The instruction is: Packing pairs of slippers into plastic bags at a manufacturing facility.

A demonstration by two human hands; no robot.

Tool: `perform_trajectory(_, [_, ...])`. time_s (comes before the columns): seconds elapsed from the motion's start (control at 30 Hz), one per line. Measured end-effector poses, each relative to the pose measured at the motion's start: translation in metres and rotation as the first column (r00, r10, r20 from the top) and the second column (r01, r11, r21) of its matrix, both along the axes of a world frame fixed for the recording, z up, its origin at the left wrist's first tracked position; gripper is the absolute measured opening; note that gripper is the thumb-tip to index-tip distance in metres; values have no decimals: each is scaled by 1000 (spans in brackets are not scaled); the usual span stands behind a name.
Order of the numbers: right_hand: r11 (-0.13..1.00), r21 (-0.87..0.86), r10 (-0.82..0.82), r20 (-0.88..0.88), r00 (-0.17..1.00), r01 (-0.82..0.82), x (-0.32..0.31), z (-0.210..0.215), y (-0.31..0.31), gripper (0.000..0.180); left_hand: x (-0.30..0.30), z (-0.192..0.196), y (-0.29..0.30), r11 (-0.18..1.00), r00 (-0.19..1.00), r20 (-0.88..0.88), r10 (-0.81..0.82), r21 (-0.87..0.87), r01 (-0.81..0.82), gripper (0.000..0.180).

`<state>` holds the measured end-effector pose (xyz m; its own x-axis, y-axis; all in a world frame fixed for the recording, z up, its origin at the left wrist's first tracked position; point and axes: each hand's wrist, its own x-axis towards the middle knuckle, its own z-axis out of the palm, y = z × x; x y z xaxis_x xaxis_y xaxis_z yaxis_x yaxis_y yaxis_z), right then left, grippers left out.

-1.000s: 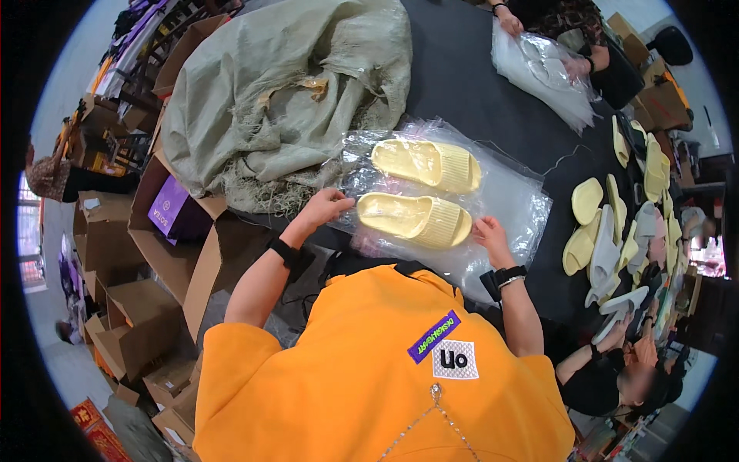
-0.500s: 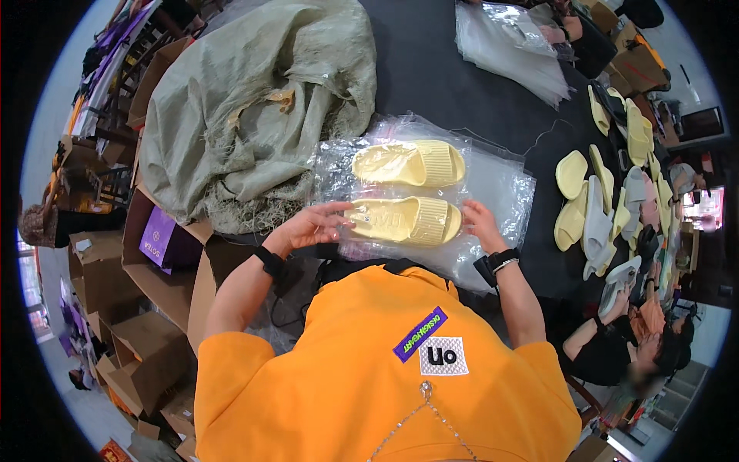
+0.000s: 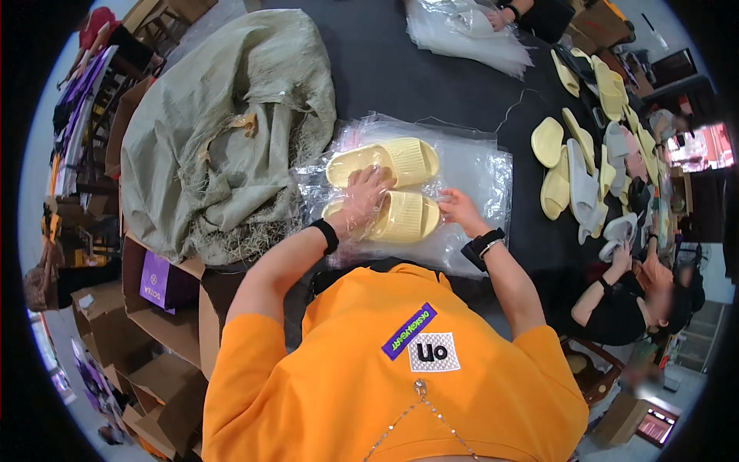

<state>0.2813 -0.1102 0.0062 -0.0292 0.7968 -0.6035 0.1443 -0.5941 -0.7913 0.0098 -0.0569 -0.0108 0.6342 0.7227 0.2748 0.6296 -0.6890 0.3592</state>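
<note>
A pair of pale yellow slide slippers lies side by side inside a clear plastic bag [image 3: 308,185], toes to the right. My left hand [image 3: 366,199] rests flat on the bag, fingers stretched across the gap between the far slipper [image 3: 412,160] and the near slipper [image 3: 408,218], covering part of both. At the toe end of the near slipper, my right hand [image 3: 462,212] has its fingers curled in on the bag's edge. Underneath lies a stack of clear plastic bags [image 3: 481,173] on the dark table [image 3: 377,69].
A bulky grey-green woven sack [image 3: 223,138] sits at the left. Loose yellow, grey and pink slippers [image 3: 554,192] lie at the right, where a co-worker [image 3: 616,308] handles a light slipper. More clear bags [image 3: 462,38] lie at the far side. Open cardboard boxes [image 3: 169,339] stand at lower left.
My left hand has moved right from the bag's left end onto the slippers. My right hand stays by the toe end. The view has shifted, so the table's things appear farther left.
</note>
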Motion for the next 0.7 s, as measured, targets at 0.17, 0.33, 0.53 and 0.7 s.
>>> perform_trajectory(0.17, [991,72,-121,66,991,116,14,9,-13,32,-27,-38,0,991,989,76,128,-49,-125,40])
perform_trajectory(0.33, [952,202,-237,2,971,232,15,-2,-19,26,-55,-15,-12,966,968,2,252,-57,-251,44])
perform_trajectory(0.53, [992,-88,-91,-25,996,88,30,10,-39,18,-47,-4,-15,964,963,-54,263,49,-260,35])
perform_trajectory(0.7, [986,130,-119,106,987,105,49,-3,-45,17,-58,-11,-12,973,973,-38,229,37,-227,31])
